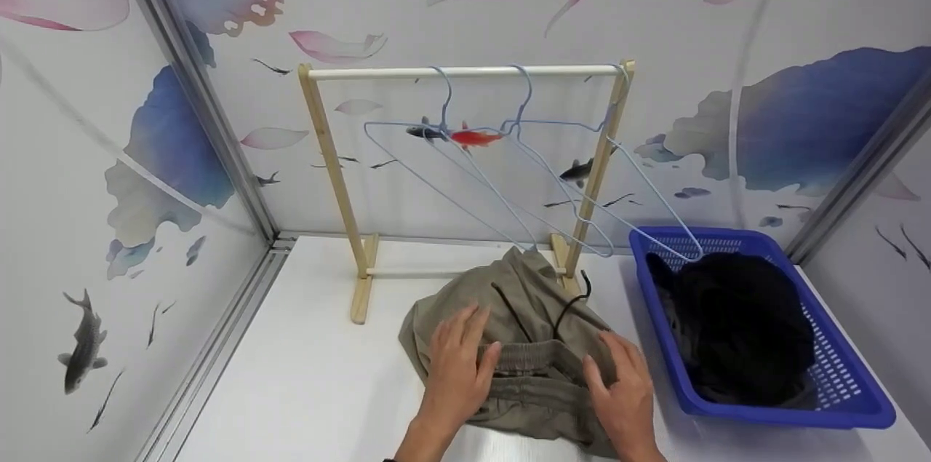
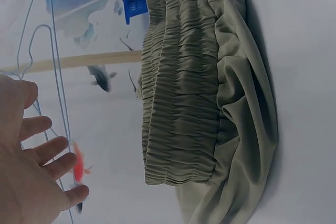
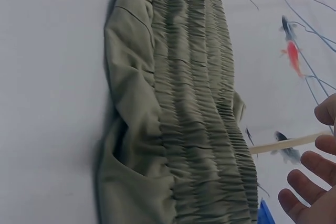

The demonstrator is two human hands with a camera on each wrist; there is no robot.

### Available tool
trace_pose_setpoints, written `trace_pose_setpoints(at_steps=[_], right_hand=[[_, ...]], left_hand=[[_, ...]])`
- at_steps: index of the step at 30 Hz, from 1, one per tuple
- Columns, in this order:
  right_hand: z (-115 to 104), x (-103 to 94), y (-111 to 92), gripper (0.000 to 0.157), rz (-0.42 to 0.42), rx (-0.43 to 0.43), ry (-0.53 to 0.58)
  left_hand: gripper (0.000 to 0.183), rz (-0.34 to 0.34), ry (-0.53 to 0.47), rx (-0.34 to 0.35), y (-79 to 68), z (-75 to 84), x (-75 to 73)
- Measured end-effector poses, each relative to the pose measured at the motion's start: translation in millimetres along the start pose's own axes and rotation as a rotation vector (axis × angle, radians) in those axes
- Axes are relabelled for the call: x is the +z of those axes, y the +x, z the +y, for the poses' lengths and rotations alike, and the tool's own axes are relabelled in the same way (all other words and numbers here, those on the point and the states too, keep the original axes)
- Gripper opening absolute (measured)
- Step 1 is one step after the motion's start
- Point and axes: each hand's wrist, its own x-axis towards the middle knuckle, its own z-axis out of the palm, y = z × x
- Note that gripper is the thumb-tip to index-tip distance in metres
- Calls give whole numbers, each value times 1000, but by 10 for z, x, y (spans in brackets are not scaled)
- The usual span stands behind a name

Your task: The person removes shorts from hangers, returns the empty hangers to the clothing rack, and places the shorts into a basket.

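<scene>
Olive-khaki trousers (image 1: pixel 465 287) with a gathered elastic waistband (image 1: pixel 524 358) and a black drawstring (image 1: pixel 513 313) lie bunched on the white table; their full leg length is hidden in the folds. Over the waistband's left side is my left hand (image 1: pixel 457 367), fingers spread. My right hand (image 1: pixel 622 389) is at its right side, fingers apart and slightly bent. Both wrist views show gaps between the hands and the waistband (image 2: pixel 181 87), and nothing is held. In the right wrist view, the right hand (image 3: pixel 312 182) has its palm side visible.
Behind the trousers stands a wooden rack (image 1: pixel 338 178) with a white top rail (image 1: pixel 378 73). Several blue wire hangers (image 1: pixel 524 94) hang from it, one reaching over the basket. A blue plastic basket (image 1: pixel 847 389) at right contains dark clothing (image 1: pixel 749 324). Patterned panels (image 1: pixel 451 25) enclose the table.
</scene>
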Motion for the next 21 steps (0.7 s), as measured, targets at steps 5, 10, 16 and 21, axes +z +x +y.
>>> trace_pose_setpoints(at_steps=[5, 10, 16, 21], right_hand=[[38, 83, -127, 40, -40, 9, -7], [73, 177, -240, 41, -69, -11, -1], [-77, 169, -288, 52, -169, 19, -13], [-61, 238, -352, 64, -202, -66, -61]], left_hand=[[45, -27, -35, -37, -43, 13, 19], [45, -59, -62, -83, -90, 22, 32], [45, -75, -85, -117, -135, 50, 50], [45, -54, -52, -97, -144, 66, 67]])
